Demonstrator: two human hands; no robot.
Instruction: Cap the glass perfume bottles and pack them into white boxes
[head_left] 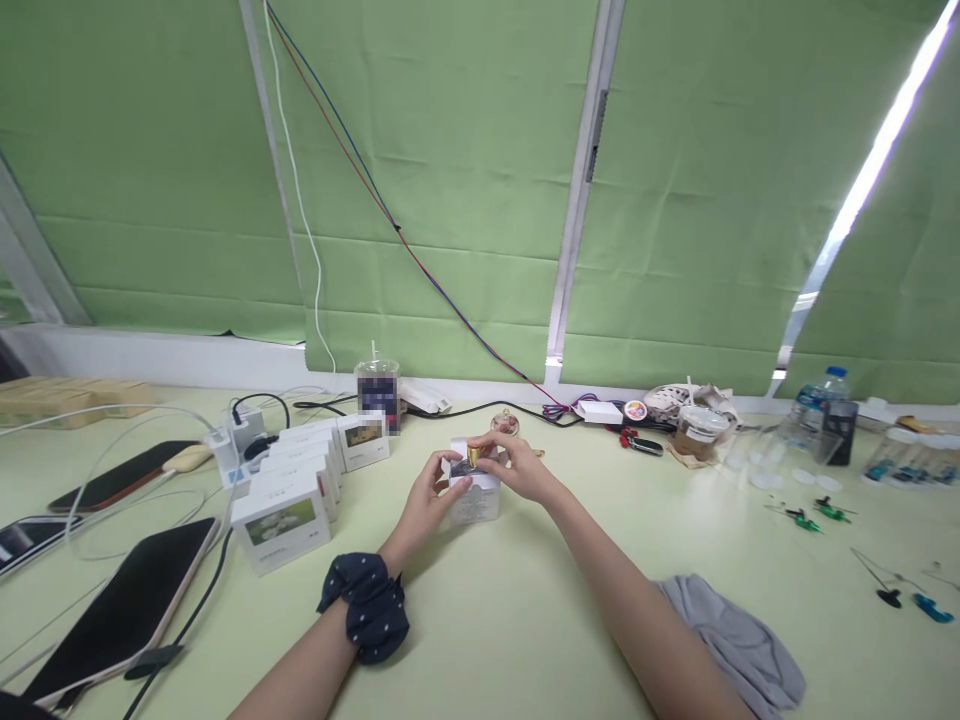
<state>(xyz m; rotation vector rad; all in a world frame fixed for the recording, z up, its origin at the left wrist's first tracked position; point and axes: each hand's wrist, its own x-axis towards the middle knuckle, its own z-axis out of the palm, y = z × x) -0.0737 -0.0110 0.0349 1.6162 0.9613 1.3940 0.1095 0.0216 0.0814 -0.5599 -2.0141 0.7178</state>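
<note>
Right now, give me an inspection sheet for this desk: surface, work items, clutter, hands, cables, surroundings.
Surface: pale green tabletop.
Work items: small white carton, flaps open, gold-capped item at its mouth.
Clutter: row of white boxes, dark phones, grey cloth, clear water bottle.
Hands: left hand grips the carton; right hand at its top.
Cables: white and black leads, left.
Surroundings: green blinds.

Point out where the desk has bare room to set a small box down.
Bare desk lies between the forearms, and between the right hand and the green clips. Crowded: phones, white boxes.
</note>
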